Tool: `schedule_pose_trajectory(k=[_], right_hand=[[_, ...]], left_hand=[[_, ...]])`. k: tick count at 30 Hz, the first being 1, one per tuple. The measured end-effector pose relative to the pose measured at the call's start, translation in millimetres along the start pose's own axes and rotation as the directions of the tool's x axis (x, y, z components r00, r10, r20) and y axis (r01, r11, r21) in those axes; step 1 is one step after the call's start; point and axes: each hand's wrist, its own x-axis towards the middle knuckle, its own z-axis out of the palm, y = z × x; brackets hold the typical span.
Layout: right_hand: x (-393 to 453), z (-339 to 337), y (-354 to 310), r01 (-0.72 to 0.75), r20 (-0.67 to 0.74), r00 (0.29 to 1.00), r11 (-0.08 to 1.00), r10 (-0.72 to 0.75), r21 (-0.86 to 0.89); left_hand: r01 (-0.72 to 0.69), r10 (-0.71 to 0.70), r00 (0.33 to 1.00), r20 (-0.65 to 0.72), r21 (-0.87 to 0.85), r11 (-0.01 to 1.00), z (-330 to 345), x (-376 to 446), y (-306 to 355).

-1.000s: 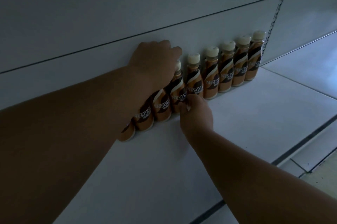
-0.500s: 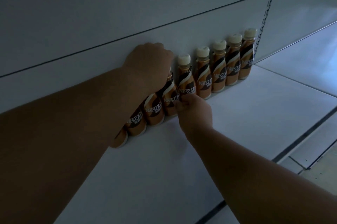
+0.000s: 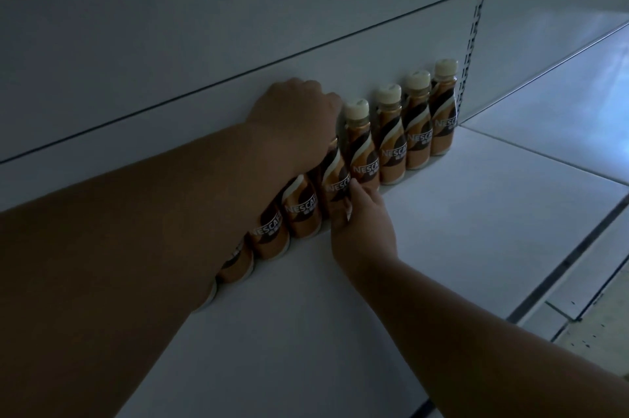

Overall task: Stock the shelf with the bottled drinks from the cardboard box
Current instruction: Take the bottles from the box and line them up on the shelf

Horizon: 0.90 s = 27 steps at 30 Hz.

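Note:
Several brown Nescafe coffee bottles with cream caps stand in a row (image 3: 391, 145) along the back panel of a white shelf (image 3: 442, 230). My left hand (image 3: 296, 118) covers the top of one bottle (image 3: 335, 179) in the middle of the row, fingers curled over its cap. My right hand (image 3: 360, 227) touches the lower front of that same bottle with its fingertips. My left forearm hides the tops of the bottles further left. The cardboard box is out of view.
The white back panel (image 3: 204, 26) rises behind the row. A slotted metal upright (image 3: 476, 8) stands just right of the last bottle, with another shelf bay (image 3: 561, 111) beyond it. The shelf's front edge (image 3: 561, 264) and floor tiles lie at the lower right.
The view has shifted a little, so the row sits further left in frame. Both hands stay on the same middle bottle; the right hand has slid slightly along its base.

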Motion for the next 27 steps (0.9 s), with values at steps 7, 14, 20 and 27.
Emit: schedule_pose_trajectory(k=[7,14,20,27], right_hand=[[15,-1,-1,-0.049,-0.082,0.996,0.998,0.045,-0.044],[20,3,0,-0.038,-0.112,0.993,0.996,0.029,-0.078],[19,5,-1,-0.061,-0.124,0.991,0.998,0.058,-0.024],[21,-13,9,0.043,-0.02,0.999,0.996,-0.045,-0.079]], left_hand=[[-0.019,0.017,1.0,0.011,0.163,0.987,-1,-3,5],[-0.001,-0.003,1.0,0.024,0.148,0.989,-1,-2,7],[0.002,-0.005,1.0,0.026,0.113,0.994,-3,-1,8],[0.001,-0.001,1.0,0.007,0.08,0.997,-5,1,9]])
